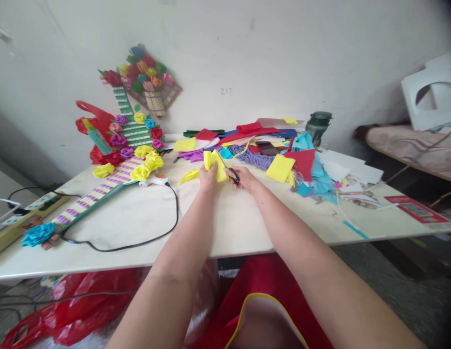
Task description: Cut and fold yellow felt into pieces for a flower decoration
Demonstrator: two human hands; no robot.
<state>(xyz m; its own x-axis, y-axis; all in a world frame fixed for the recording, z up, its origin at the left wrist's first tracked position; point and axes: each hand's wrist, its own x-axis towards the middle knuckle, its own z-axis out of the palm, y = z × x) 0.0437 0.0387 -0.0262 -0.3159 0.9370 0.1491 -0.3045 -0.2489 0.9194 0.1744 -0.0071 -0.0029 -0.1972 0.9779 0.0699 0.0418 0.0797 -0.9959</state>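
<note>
Over the middle of the table, my left hand (208, 175) grips a folded piece of yellow paper (221, 170), its fingers pressed round the left edge. My right hand (244, 179) is closed on the black handles of a pair of scissors (233, 176). The blades point up and to the left and lie against the paper; whether they are parted I cannot tell. Just left of my left hand rests a curled yellow strip (189, 176). A yellow square (280, 168) lies on the table to the right of my right hand.
Stacked coloured paper (243, 131) lines the wall, beside a dark bottle (318, 127). Paper scraps (320, 177) spread at the right. At the left stand a flower-decorated piece (109, 179), a white glue gun (154, 182) with a black cord, and a power strip (32, 213).
</note>
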